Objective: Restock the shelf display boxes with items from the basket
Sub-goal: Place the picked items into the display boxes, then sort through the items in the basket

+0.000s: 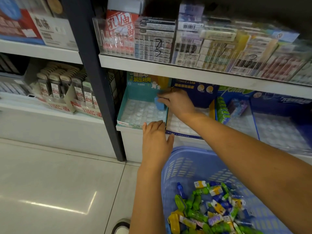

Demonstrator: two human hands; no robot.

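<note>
A teal display box (124,105) sits on the lower shelf, its clear plastic insert almost bare. My right hand (175,103) reaches into its back right corner and pinches a small blue item (159,103) standing upright there. My left hand (156,142) lies with straight fingers on the box's front edge. Below my arms a blue plastic basket (187,168) holds several small green, yellow, purple and blue items (211,208). To the right stand a dark blue display box (182,132) and another blue display box (239,122) with green items (222,108) along its left side.
A dark metal upright (94,78) divides the shelving left of the teal box. The shelf above (185,71) carries boxed goods behind a clear guard. Left shelves hold carded stationery (67,88). Tiled floor (50,183) lies lower left, with my shoe (120,227) at the bottom edge.
</note>
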